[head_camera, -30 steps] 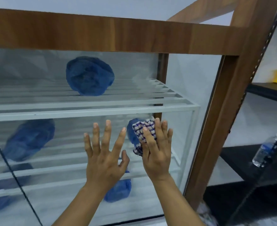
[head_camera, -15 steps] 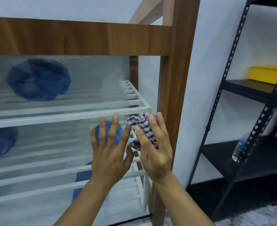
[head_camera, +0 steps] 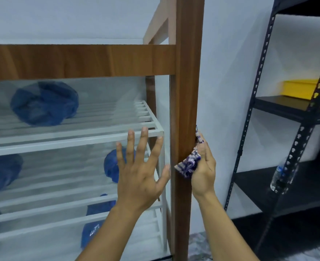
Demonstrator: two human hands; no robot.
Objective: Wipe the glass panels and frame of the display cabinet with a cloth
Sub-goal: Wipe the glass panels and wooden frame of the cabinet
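Note:
The display cabinet has a brown wooden frame with a top rail and a right corner post. Its front glass panel shows white slatted shelves and blue bundles behind it. My left hand lies flat on the glass near the post, fingers spread. My right hand holds a blue-and-white checked cloth bunched against the outer right side of the post at mid height. Part of the cloth is hidden behind the post and my fingers.
A black metal rack stands to the right against the white wall. A yellow bin sits on its upper shelf and a plastic water bottle on the lower one. A gap of wall separates cabinet and rack.
My right hand carried the cloth rightward off the glass and onto the outer side of the corner post. My left hand stayed flat on the glass. My view swung right.

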